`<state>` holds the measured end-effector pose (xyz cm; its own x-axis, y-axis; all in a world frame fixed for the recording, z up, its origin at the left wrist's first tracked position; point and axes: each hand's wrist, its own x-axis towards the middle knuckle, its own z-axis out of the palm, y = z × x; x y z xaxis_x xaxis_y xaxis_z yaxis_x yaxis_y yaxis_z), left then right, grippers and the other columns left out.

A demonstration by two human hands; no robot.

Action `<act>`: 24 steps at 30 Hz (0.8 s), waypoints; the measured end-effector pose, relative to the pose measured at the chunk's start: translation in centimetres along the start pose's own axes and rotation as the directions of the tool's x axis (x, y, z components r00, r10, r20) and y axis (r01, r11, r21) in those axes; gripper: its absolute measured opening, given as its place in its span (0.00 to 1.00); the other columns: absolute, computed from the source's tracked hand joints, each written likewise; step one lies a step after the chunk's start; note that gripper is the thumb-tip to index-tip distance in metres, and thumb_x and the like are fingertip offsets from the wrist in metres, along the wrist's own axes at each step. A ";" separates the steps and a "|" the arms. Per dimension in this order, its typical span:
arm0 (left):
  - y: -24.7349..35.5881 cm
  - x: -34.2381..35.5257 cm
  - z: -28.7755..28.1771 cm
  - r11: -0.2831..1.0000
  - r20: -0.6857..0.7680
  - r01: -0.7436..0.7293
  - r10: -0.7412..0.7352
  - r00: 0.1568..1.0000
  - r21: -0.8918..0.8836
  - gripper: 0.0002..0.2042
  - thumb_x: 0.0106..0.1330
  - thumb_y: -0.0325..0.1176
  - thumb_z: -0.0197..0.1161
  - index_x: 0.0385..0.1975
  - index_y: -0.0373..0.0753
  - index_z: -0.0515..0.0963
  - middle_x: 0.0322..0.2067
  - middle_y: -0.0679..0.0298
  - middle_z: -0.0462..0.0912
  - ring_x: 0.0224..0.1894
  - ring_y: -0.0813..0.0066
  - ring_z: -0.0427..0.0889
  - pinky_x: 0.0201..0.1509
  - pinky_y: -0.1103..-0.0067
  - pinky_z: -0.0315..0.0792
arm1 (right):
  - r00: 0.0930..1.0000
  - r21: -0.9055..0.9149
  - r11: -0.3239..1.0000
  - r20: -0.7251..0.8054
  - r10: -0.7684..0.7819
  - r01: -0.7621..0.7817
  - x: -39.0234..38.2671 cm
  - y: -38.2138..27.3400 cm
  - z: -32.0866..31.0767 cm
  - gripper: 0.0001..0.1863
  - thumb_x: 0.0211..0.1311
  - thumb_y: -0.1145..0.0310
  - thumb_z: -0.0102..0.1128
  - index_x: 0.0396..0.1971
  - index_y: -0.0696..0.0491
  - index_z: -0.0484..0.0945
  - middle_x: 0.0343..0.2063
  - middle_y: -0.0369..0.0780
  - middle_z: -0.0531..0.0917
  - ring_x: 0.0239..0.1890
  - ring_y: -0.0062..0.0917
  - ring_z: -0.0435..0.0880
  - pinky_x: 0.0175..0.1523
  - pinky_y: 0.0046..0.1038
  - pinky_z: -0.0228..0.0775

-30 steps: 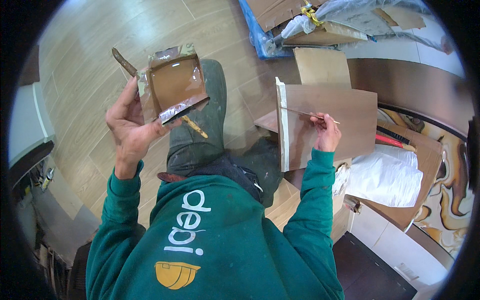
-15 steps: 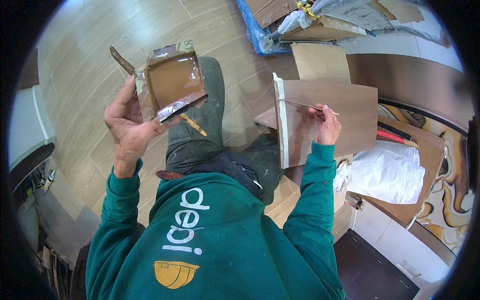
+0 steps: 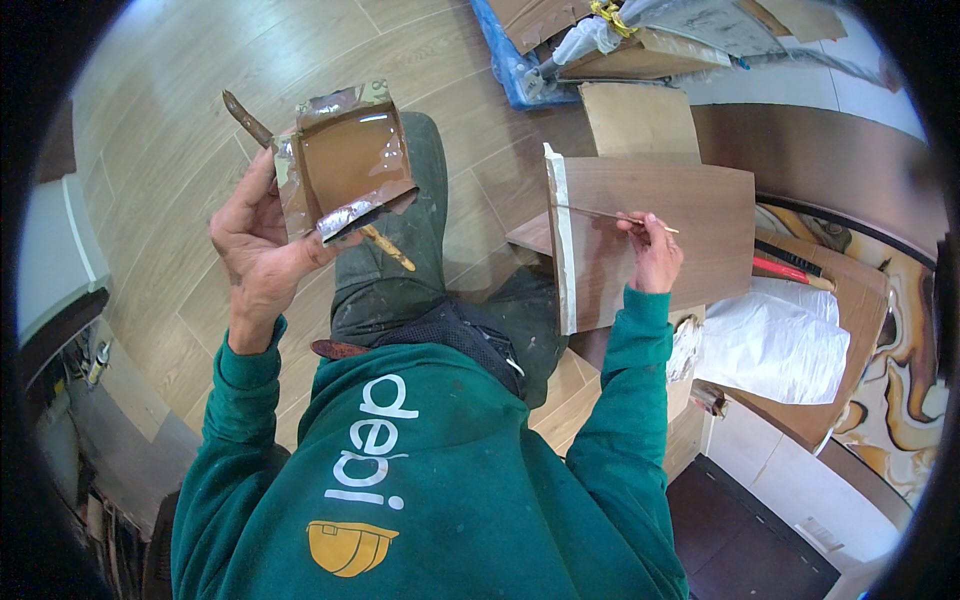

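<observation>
Two hands grasp: left hand (image 3: 262,250) a foil-lined tray (image 3: 345,160), right hand (image 3: 655,255) a thin brush (image 3: 610,215) on a brown panel (image 3: 670,210); white bag (image 3: 770,345) beside, plank floor (image 3: 150,140) below.

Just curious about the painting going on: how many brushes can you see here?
2. A thin brush in the right hand, lying across the brown wood panel; a thicker brush with the foil paint tray in the left hand. The clutter may hide more.
</observation>
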<state>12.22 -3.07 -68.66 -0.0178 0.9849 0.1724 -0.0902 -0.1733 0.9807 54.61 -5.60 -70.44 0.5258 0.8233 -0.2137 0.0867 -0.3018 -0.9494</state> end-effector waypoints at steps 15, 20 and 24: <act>0.7 0.5 1.6 0.999 0.070 0.011 -0.008 0.998 -0.031 0.39 0.41 0.23 0.75 0.57 0.26 0.64 0.50 0.54 0.74 0.53 0.67 0.74 0.59 0.71 0.69 | 0.998 0.093 0.995 -0.040 0.045 -0.042 -3.2 0.2 -1.9 0.12 0.63 0.71 0.49 0.32 0.66 0.77 0.30 0.48 0.82 0.31 0.28 0.82 0.43 0.27 0.73; 1.0 0.6 4.4 0.999 0.149 0.013 -0.006 0.989 -0.042 0.39 0.40 0.22 0.75 0.57 0.27 0.65 0.52 0.57 0.72 0.54 0.68 0.73 0.59 0.73 0.69 | 0.995 0.319 0.943 -0.017 -0.098 0.098 -7.4 -6.2 -4.0 0.13 0.63 0.70 0.49 0.33 0.65 0.77 0.30 0.50 0.82 0.32 0.32 0.83 0.41 0.32 0.75; 1.4 0.2 7.4 0.999 0.256 0.014 -0.001 0.967 -0.049 0.40 0.38 0.23 0.75 0.58 0.29 0.65 0.50 0.60 0.72 0.51 0.70 0.74 0.57 0.75 0.69 | 0.949 0.319 0.896 -0.044 -0.312 0.310 -11.5 -12.2 -3.5 0.13 0.62 0.69 0.49 0.32 0.65 0.77 0.30 0.52 0.82 0.32 0.36 0.83 0.40 0.34 0.75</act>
<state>19.45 -3.09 -66.52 0.2381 0.9526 0.1896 -0.1391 -0.1598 0.9773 50.42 -13.10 -55.60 0.5091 0.8544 0.1038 -0.0297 0.1380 -0.9900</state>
